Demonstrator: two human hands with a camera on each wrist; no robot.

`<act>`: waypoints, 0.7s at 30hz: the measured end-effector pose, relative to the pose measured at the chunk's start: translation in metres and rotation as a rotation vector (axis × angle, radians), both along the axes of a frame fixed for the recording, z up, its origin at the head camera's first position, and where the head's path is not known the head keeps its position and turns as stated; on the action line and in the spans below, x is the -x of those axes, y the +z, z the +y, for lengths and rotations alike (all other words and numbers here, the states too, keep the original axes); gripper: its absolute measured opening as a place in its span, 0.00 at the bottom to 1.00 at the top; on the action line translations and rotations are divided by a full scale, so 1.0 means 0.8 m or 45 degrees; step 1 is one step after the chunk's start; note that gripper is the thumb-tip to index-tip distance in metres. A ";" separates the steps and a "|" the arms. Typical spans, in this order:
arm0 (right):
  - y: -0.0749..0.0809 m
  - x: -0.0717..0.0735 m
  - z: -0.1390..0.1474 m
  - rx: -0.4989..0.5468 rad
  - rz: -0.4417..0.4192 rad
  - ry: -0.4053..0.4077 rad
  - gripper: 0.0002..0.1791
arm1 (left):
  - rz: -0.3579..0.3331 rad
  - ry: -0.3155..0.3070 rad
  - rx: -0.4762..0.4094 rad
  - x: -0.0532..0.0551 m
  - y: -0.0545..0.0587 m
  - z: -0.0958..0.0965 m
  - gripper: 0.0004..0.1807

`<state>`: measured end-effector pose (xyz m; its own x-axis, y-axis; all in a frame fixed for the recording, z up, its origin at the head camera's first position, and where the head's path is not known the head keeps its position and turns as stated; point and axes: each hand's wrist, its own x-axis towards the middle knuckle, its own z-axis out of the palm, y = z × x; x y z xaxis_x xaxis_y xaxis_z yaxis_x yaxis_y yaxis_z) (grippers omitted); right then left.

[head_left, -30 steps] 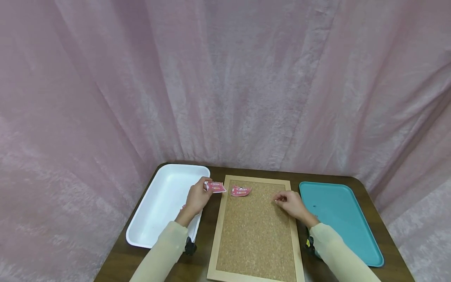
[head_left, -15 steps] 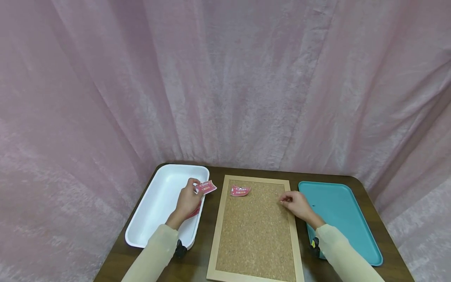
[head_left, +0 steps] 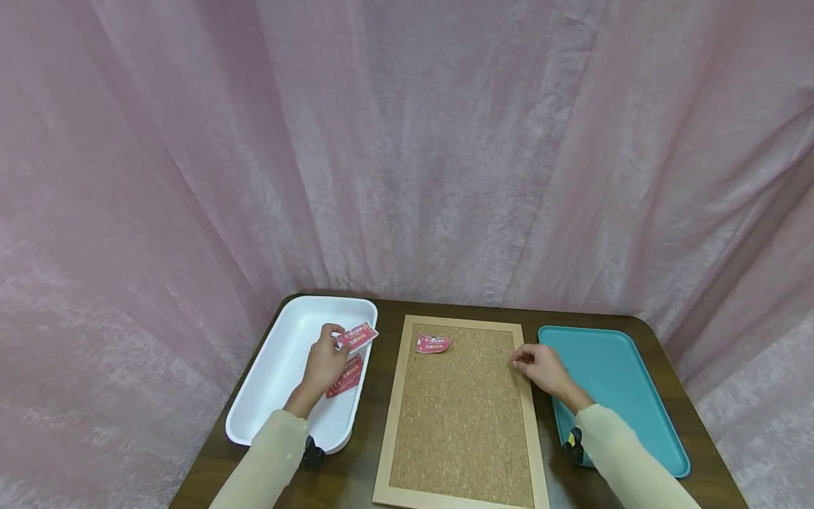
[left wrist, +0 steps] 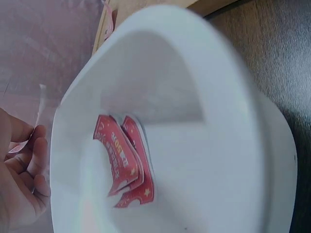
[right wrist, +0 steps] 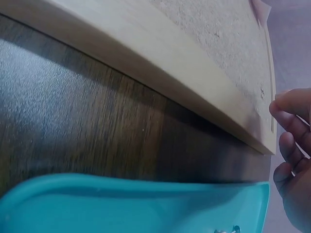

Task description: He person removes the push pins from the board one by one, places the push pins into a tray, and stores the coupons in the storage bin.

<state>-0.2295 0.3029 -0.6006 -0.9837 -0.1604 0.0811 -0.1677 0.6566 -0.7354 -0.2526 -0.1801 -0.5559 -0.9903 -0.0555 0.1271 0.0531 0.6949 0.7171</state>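
My left hand (head_left: pixel 323 366) pinches a red printed coupon (head_left: pixel 358 337) above the white basin (head_left: pixel 270 396). Several more red coupons (left wrist: pixel 119 155) lie overlapping inside that basin. On the cork board (head_left: pixel 464 424), near its upper left corner, sits a curled red coupon (head_left: pixel 434 345) with a pale dot at its top edge. Over the board's right frame, my right hand (head_left: pixel 543 369) has thumb and forefinger tips together. A tiny pin-like thing seems to be between them, mostly hidden. In the right wrist view, small shiny metal pieces (right wrist: pixel 227 231) show in the teal tray (right wrist: pixel 121 187).
The wood-framed board lies between the white basin on the left and the teal tray on the right. All stand on a dark wooden table (head_left: pixel 375 417). A pink curtain (head_left: pixel 407 155) hangs directly behind the table.
My left hand has moved left with its coupon, from the board's left edge to over the basin, uncovering the coupons there. My right hand has shifted slightly right, towards the teal tray.
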 end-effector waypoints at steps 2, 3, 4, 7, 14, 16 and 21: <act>0.000 -0.001 0.003 0.011 0.003 0.010 0.05 | -0.015 0.008 -0.001 0.001 -0.002 -0.006 0.21; 0.000 -0.001 0.004 0.012 0.010 0.012 0.05 | -0.023 0.010 -0.003 0.001 -0.003 -0.009 0.21; -0.001 -0.002 0.005 0.017 0.011 0.009 0.05 | -0.036 0.012 -0.004 0.000 -0.004 -0.012 0.21; 0.000 -0.003 0.010 0.016 0.007 -0.001 0.05 | -0.078 0.009 -0.008 -0.002 -0.004 -0.019 0.22; -0.002 -0.010 0.026 -0.022 0.062 -0.028 0.03 | -0.152 -0.047 0.070 -0.005 -0.013 -0.036 0.22; -0.003 -0.011 0.031 -0.035 0.071 -0.039 0.03 | -0.181 -0.069 0.097 -0.007 -0.015 -0.039 0.22; -0.007 -0.014 0.042 -0.059 0.076 -0.082 0.04 | -0.222 -0.098 0.128 -0.009 -0.016 -0.041 0.25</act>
